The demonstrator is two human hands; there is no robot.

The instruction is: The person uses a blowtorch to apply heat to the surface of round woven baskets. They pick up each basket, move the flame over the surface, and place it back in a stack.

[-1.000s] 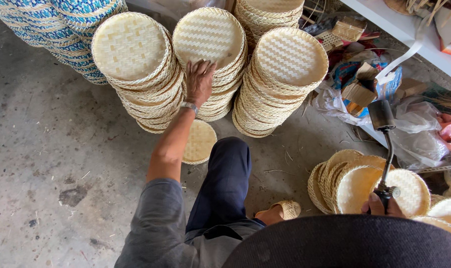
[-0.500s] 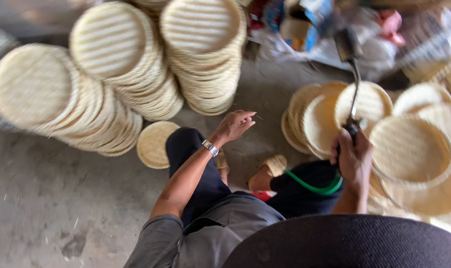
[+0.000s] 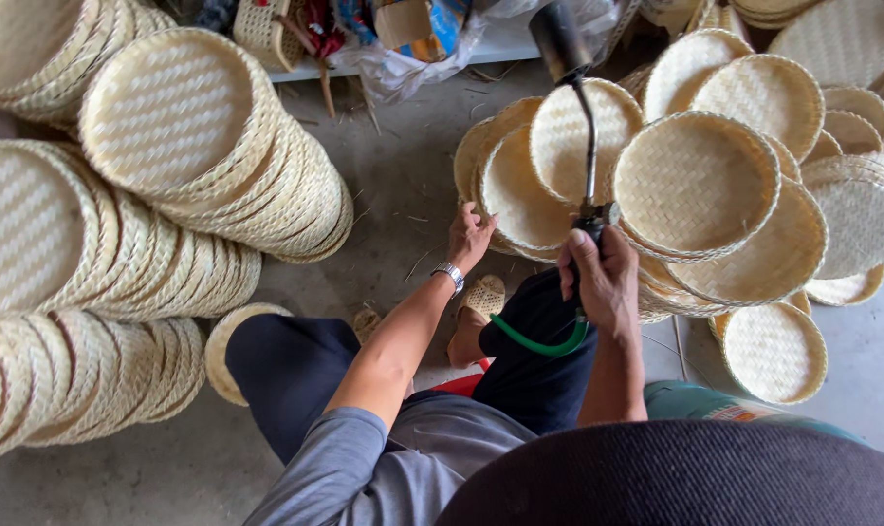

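My right hand [image 3: 606, 282] grips the handle of a gas torch [image 3: 580, 107] whose long metal neck and black nozzle point up and away; a green hose [image 3: 539, 343] loops from its base. My left hand [image 3: 469, 237], with a metal wristwatch, reaches with fingers apart to the edge of a leaning pile of round woven bamboo trays [image 3: 520, 185] and touches it. I sit on the concrete floor in dark trousers and a grey shirt.
Tall stacks of woven trays [image 3: 169, 127] stand at the left. More trays [image 3: 754, 195] overlap at the right, one [image 3: 773, 351] flat on the floor. A single tray [image 3: 230, 336] lies under my left leg. A shelf with bags [image 3: 413, 39] runs along the back.
My view has swung right from the left stacks to the right pile. My left hand has travelled from the stacks across to the leaning trays. The torch stays in my right hand.
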